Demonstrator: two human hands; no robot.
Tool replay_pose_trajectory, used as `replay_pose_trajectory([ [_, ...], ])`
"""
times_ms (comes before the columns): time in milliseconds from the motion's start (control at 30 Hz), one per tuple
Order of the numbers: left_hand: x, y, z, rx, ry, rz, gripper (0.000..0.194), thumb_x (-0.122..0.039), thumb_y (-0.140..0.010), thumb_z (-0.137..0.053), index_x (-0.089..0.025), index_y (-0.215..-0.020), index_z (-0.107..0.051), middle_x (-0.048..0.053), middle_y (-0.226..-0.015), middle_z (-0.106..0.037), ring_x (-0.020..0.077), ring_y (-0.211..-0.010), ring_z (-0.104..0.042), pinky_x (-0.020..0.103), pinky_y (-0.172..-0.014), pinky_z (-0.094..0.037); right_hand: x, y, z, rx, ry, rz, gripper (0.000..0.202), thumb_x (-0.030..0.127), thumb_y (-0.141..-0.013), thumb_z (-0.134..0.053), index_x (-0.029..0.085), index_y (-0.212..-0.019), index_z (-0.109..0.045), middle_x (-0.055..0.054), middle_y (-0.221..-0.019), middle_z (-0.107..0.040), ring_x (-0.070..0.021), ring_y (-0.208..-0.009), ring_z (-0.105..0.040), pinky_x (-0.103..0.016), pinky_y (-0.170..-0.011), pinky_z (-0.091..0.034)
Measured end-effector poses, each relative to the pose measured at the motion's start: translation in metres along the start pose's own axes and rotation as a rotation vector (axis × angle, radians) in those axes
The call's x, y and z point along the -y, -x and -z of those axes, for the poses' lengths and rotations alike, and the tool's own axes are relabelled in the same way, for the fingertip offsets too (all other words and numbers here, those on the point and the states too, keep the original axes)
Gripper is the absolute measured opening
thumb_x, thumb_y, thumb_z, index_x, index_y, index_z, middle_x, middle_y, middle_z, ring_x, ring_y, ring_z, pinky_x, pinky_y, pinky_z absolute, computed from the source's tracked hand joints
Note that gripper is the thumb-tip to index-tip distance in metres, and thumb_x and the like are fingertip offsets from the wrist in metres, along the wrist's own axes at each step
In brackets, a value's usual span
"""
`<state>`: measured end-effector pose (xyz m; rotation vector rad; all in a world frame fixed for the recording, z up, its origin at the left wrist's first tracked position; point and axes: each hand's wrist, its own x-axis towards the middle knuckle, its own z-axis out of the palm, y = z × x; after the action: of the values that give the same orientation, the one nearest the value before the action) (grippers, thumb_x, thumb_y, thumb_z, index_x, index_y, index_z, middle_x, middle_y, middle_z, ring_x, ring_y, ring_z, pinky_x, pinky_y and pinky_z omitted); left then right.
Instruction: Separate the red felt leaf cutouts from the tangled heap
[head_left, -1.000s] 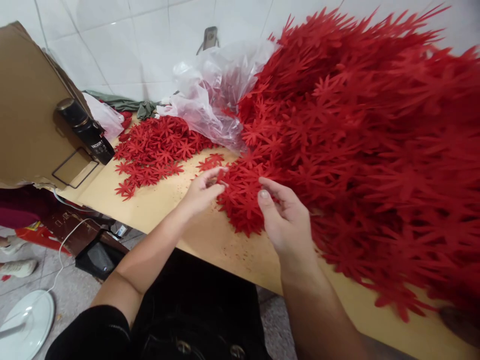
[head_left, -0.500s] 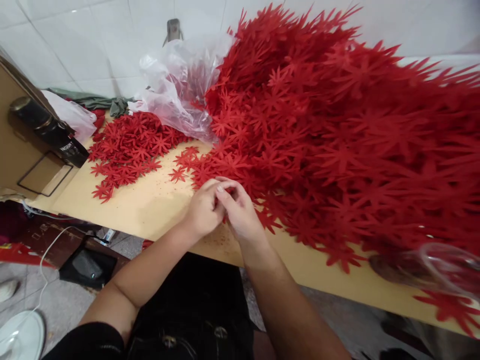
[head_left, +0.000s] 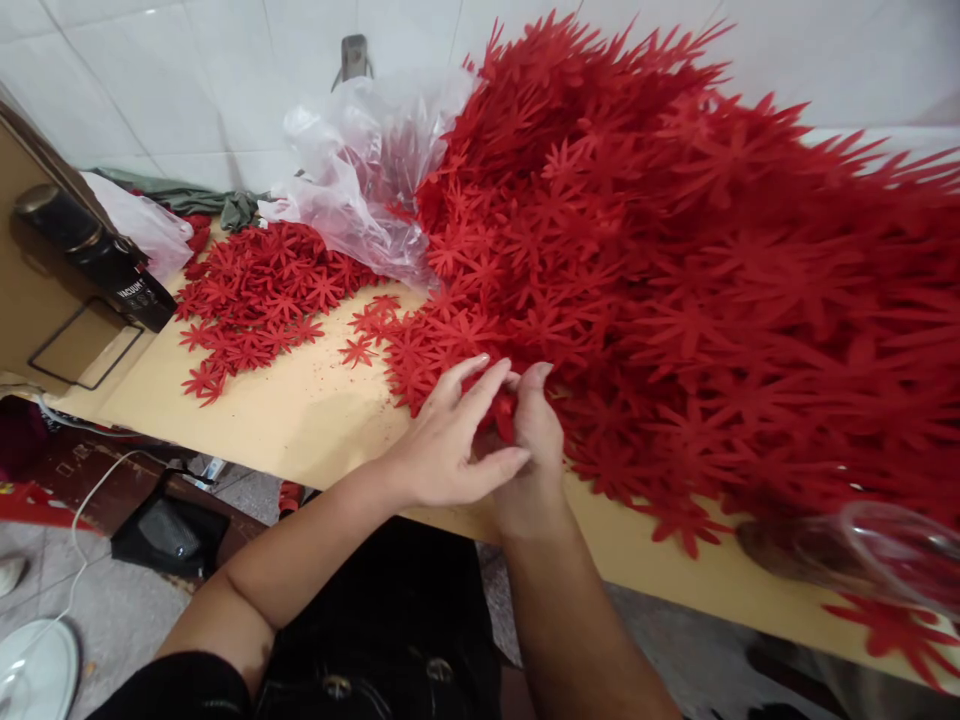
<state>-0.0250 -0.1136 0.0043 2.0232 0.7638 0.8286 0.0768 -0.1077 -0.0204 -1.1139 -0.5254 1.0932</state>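
Note:
A large heap of red star-shaped pieces [head_left: 675, 280] covers the right side of the tabletop. At its near edge my left hand [head_left: 450, 435] has its fingers and thumb apart and reaches over my right hand. My right hand [head_left: 536, 440] is turned palm up with its fingers curled and its thumb raised. A small red piece [head_left: 504, 415] lies between the two hands, against the right palm. The right fingers are partly hidden behind the left hand. Further left lies a smaller pile of red pieces [head_left: 262, 290].
Behind the small pile is a clear plastic bag [head_left: 367, 180]. A black bottle [head_left: 97, 260] leans by a cardboard box [head_left: 30, 300] at the left. A clear round container [head_left: 892, 550] is at the right front edge.
Both hands, pressed together before, have come apart and shifted slightly right. The left fingers have spread, the right palm has turned up, and a red piece now shows between them.

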Motion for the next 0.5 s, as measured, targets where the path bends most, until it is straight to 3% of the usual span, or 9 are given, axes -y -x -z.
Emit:
replay_pose_trajectory([
  [67,-0.005,-0.003,-0.006,-0.162,0.269,0.081,0.060,-0.036,-0.076,-0.056,-0.020,-0.131,-0.041,0.012,-0.143,-0.032,0.0253,-0.136,-0.028,0.042,-0.114,-0.022,0.005,0.003,-0.001,-0.007,0.043,0.120,0.050,0.066,-0.075,-0.044,0.020,-0.057,-0.045,0.007,-0.043,-0.041,-0.0071,-0.039,-0.042,-0.023,-0.045,-0.038],
  [133,-0.009,-0.011,-0.014,-0.314,0.604,0.233,0.040,-0.031,-0.080,-0.051,-0.019,-0.118,-0.054,0.010,-0.133,-0.047,0.0214,-0.129,-0.040,0.037,-0.113,-0.025,0.009,0.009,-0.006,-0.037,0.176,0.305,0.047,0.061,-0.077,-0.046,0.019,-0.055,-0.044,0.006,-0.045,-0.041,-0.0066,-0.041,-0.040,-0.023,-0.044,-0.036],
  [200,-0.012,-0.022,-0.018,-0.424,0.957,0.406,0.028,-0.027,-0.083,-0.044,-0.016,-0.103,-0.061,0.009,-0.120,-0.058,0.0187,-0.120,-0.050,0.033,-0.110,-0.031,0.009,0.014,-0.011,-0.050,0.397,0.512,0.041,0.051,-0.082,-0.045,0.019,-0.058,-0.048,0.004,-0.051,-0.047,-0.0080,-0.046,-0.045,-0.023,-0.047,-0.039],
  [300,-0.010,-0.035,-0.015,-0.523,1.351,0.596,0.033,-0.027,-0.087,-0.034,-0.012,-0.096,-0.062,0.010,-0.106,-0.064,0.0189,-0.116,-0.054,0.032,-0.105,-0.037,0.004,0.020,-0.016,-0.005,0.632,0.786,0.029,0.035,-0.088,-0.038,0.018,-0.077,-0.059,-0.003,-0.070,-0.063,-0.0129,-0.065,-0.059,-0.029,-0.065,-0.049],
  [400,-0.006,-0.036,-0.013,-0.543,1.486,0.659,0.040,-0.027,-0.088,-0.030,-0.013,-0.109,-0.060,0.010,-0.105,-0.065,0.0204,-0.122,-0.049,0.035,-0.105,-0.038,-0.003,0.028,-0.019,0.136,0.703,0.909,0.033,0.026,-0.089,-0.034,0.018,-0.107,-0.060,-0.011,-0.106,-0.066,-0.0178,-0.101,-0.061,-0.039,-0.090,-0.049],
  [500,-0.005,-0.027,-0.020,-0.648,1.409,0.568,0.044,-0.028,-0.085,-0.034,-0.025,-0.125,-0.052,0.003,-0.123,-0.060,0.0177,-0.134,-0.035,0.031,-0.108,-0.035,-0.006,0.039,-0.022,0.326,0.744,0.886,0.044,0.034,-0.090,-0.029,0.019,-0.124,-0.053,-0.010,-0.129,-0.055,-0.0203,-0.125,-0.048,-0.045,-0.102,-0.041],
])
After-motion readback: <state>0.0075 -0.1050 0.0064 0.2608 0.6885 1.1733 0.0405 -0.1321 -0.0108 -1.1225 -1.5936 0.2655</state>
